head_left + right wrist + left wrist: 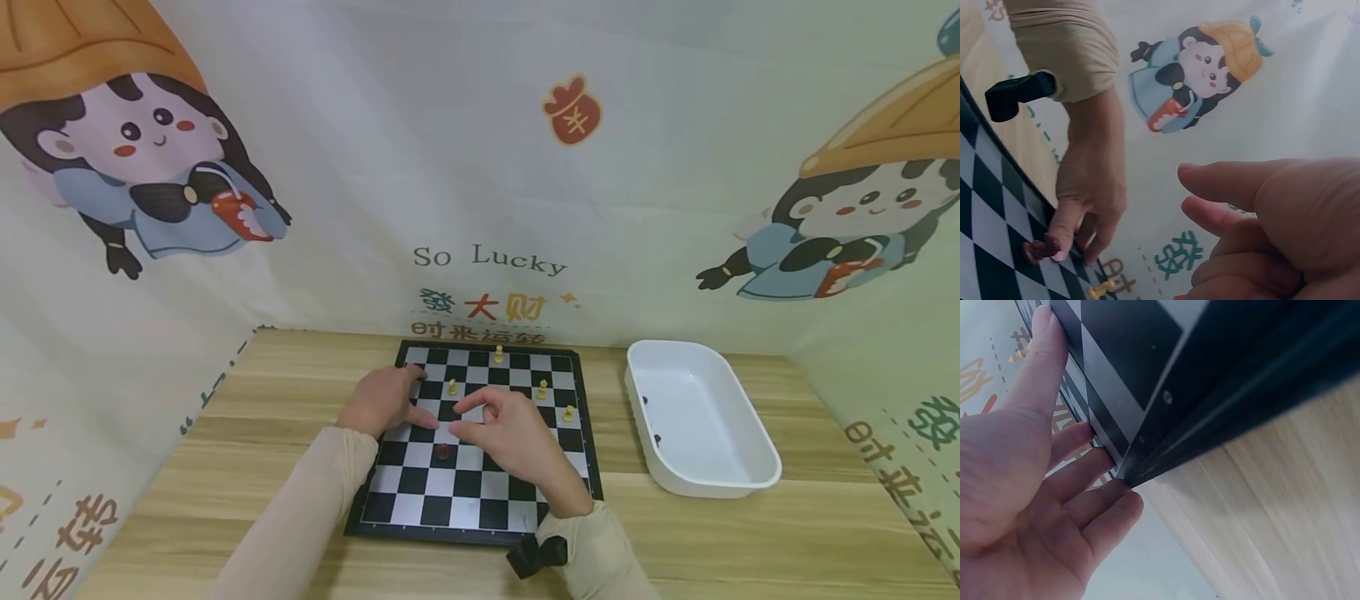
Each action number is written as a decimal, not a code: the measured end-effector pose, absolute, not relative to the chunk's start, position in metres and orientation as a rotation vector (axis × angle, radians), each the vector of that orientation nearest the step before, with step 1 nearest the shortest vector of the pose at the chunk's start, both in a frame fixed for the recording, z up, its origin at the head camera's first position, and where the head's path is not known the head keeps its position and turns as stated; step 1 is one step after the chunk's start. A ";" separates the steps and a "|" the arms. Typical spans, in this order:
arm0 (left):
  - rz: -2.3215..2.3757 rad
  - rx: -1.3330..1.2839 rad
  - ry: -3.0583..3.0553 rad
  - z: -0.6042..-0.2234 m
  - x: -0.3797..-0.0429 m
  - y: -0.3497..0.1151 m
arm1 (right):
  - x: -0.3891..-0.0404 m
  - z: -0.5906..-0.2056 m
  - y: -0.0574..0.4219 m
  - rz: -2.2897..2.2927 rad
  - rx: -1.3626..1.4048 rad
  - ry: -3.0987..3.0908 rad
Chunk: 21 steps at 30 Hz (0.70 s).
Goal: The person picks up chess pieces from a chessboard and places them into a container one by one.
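A black-and-white chessboard point(450, 508) lies on the wooden table. At its left side is my left hand point(382, 400); in the left wrist view, that hand point(1054, 494) has its thumb stretched over the squares and its other fingers loosely bent at the board's edge, holding nothing. My right hand point(510, 429) hovers above the middle of the board. Its thumb and index finger are extended with a gap between them, and no piece shows there. A dark red chess piece point(443, 451) stands just below the hands; the right wrist view shows this piece point(1040, 249) near the left thumb.
Several yellow chess pieces, including one point(452, 387) near the hands and one point(568, 413) by the right edge, stand on the board. A white plastic tray point(705, 492) sits to the right, two small dark spots at its left inner wall. A printed cloth point(480, 167) hangs behind.
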<state>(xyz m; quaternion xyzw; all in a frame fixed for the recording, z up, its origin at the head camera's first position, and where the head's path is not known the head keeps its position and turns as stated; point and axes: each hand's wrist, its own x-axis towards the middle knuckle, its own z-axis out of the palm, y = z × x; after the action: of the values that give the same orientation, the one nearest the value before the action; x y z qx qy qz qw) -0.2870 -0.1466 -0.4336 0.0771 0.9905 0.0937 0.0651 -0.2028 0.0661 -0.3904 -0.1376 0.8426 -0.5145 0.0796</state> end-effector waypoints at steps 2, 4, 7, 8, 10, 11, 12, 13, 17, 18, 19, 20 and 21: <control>0.280 0.247 2.995 -0.433 -0.287 -0.147 | -0.204 -0.395 0.064 -1.517 -0.424 2.519; 0.273 0.258 2.998 -0.433 -0.287 -0.147 | -0.205 -0.399 0.061 -1.509 -0.435 2.505; 0.258 0.264 3.000 -0.432 -0.287 -0.147 | -0.207 -0.404 0.058 -1.498 -0.442 2.469; 0.255 0.260 2.999 -0.432 -0.287 -0.147 | -0.207 -0.406 0.056 -1.491 -0.443 2.458; 0.250 0.253 2.996 -0.432 -0.286 -0.147 | -0.208 -0.411 0.054 -1.465 -0.433 2.443; 0.249 0.250 2.996 -0.432 -0.286 -0.147 | -0.209 -0.413 0.052 -1.447 -0.432 2.443; 0.249 0.250 2.996 -0.432 -0.286 -0.147 | -0.210 -0.416 0.051 -1.434 -0.434 2.443; 0.250 0.250 2.997 -0.432 -0.286 -0.147 | -0.211 -0.420 0.050 -1.419 -0.431 2.442; 0.261 0.263 3.003 -0.432 -0.285 -0.147 | -0.214 -0.432 0.046 -1.404 -0.430 2.422; 0.264 0.265 3.003 -0.432 -0.284 -0.147 | -0.215 -0.435 0.045 -1.407 -0.431 2.412; 0.269 0.265 3.001 -0.432 -0.284 -0.147 | -0.215 -0.438 0.044 -1.410 -0.428 2.402; 0.270 0.263 2.999 -0.432 -0.284 -0.147 | -0.216 -0.441 0.043 -1.412 -0.427 2.394; 0.272 0.259 2.996 -0.432 -0.284 -0.146 | -0.216 -0.444 0.043 -1.411 -0.428 2.391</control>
<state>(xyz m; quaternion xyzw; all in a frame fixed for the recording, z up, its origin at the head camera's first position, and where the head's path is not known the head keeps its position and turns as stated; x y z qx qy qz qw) -0.2844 -0.1465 -0.4319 0.0857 0.9904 0.0899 0.0612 -0.2165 0.0429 -0.4440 -0.1502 0.8393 -0.4955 0.1656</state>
